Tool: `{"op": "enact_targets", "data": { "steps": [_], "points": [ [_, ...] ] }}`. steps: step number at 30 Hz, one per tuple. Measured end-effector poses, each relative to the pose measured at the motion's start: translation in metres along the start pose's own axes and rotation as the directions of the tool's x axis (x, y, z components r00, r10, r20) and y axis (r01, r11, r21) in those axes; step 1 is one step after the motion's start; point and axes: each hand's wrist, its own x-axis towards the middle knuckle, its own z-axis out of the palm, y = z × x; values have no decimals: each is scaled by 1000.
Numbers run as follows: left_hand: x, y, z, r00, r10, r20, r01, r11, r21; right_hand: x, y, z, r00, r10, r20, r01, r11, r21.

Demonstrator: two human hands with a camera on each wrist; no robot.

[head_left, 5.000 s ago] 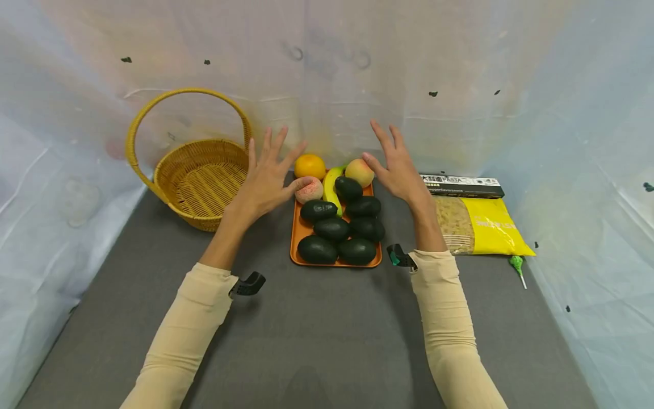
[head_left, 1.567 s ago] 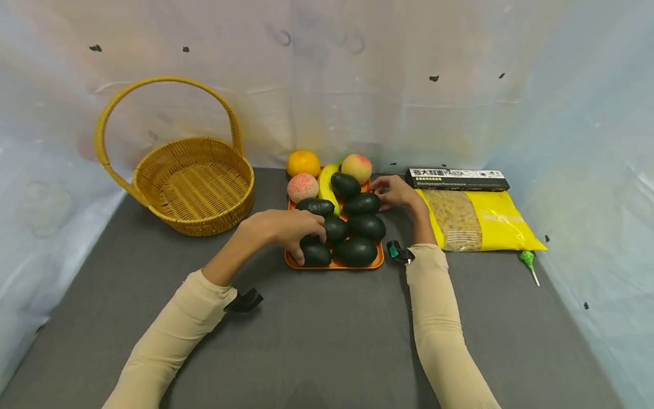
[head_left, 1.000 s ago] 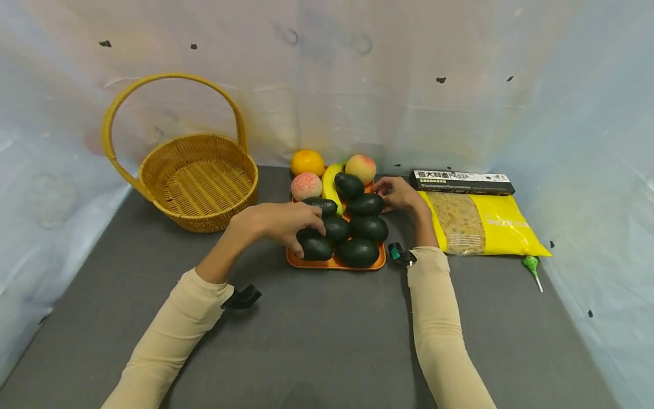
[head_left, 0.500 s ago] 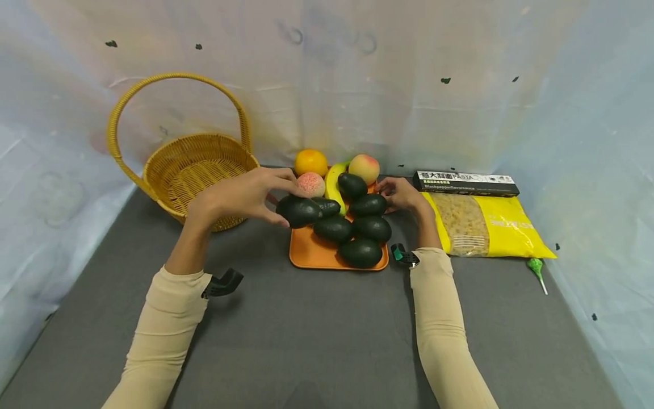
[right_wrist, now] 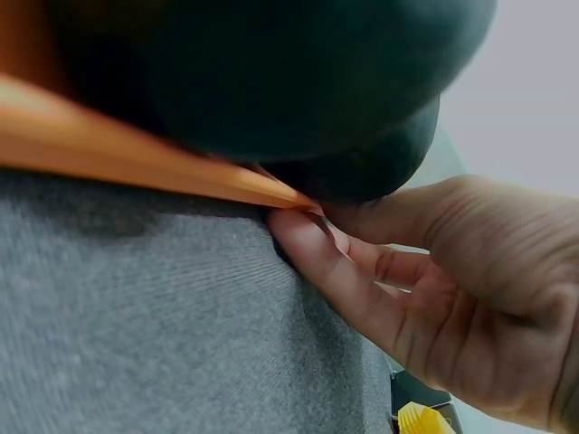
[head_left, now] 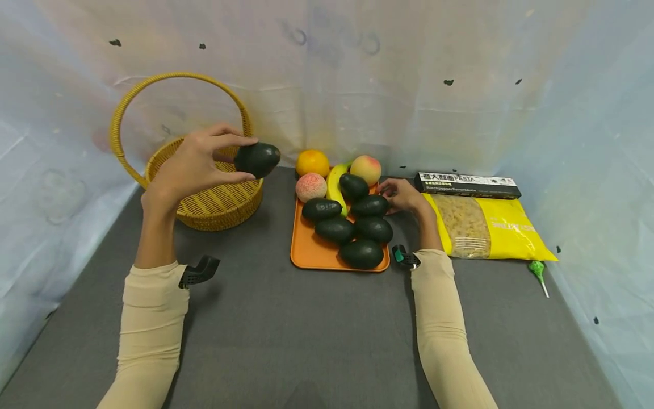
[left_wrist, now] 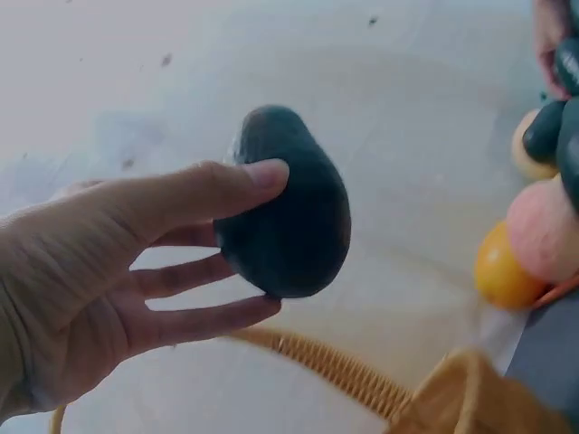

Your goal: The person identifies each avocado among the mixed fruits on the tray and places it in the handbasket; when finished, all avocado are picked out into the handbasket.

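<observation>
My left hand holds a dark green avocado in the air between thumb and fingers, over the right part of the wicker basket. The left wrist view shows the same avocado with the thumb across its side and fingertips behind it. On the orange tray lie several more avocados, a banana, two peaches and an orange. My right hand is at the tray's right side; in the right wrist view its thumb and finger pinch the tray rim.
Right of the tray lie a black and white pasta box and a yellow pasta bag. A green lollipop lies in front of the bag. Pale sheeting closes off the back and sides of the grey table.
My left hand took the front-left avocado from the tray, lifted it and moved left to the basket. My right hand came down to the tray's right edge and has stayed there.
</observation>
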Motion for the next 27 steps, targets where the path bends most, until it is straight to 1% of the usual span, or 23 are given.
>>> {"op": "enact_targets", "data": {
  "steps": [3, 5, 7, 10, 13, 15, 18, 21, 24, 26, 27],
  "points": [
    [-6, -12, -8, 993, -80, -82, 82, 996, 23, 0, 1, 1, 1000, 0, 0, 0, 1000, 4],
    [-10, -20, -14, 980, -152, -131, 152, 988, -6, 1, 0, 1, 1000, 2, 3, -2, 1000, 6],
    [-14, -25, -19, 960, -221, -171, 220, 975, -26, 0, 0, 0, 1000, 5, 3, -5, 1000, 7],
    [-18, -34, -24, 924, -313, -220, 313, 949, -38, -1, 1, -1, 1000, 8, 2, -8, 1000, 7],
    [-21, -41, -27, 893, -372, -252, 385, 923, 2, -3, 2, -3, 1000, 7, -5, -7, 1000, 11],
    [-23, -46, -26, 874, -406, -266, 429, 903, 32, -4, 3, -4, 1000, -1, -1, 1, 1000, 17],
    [-24, -54, -24, 850, -440, -288, 478, 875, 74, -6, 3, -5, 1000, -8, 1, 8, 1000, 30],
    [-26, -64, -20, 824, -480, -301, 526, 846, 91, -7, 4, -6, 1000, -11, 5, 11, 999, 39],
    [-28, -74, -14, 803, -518, -295, 567, 817, 110, -7, 4, -6, 1000, -15, 8, 14, 999, 42],
    [-30, -81, -11, 793, -542, -276, 590, 796, 132, -7, 4, -6, 1000, -13, 10, 12, 999, 42],
    [-31, -84, -9, 791, -552, -265, 598, 787, 148, -7, 4, -6, 1000, -10, 9, 10, 999, 42]
  ]
}}
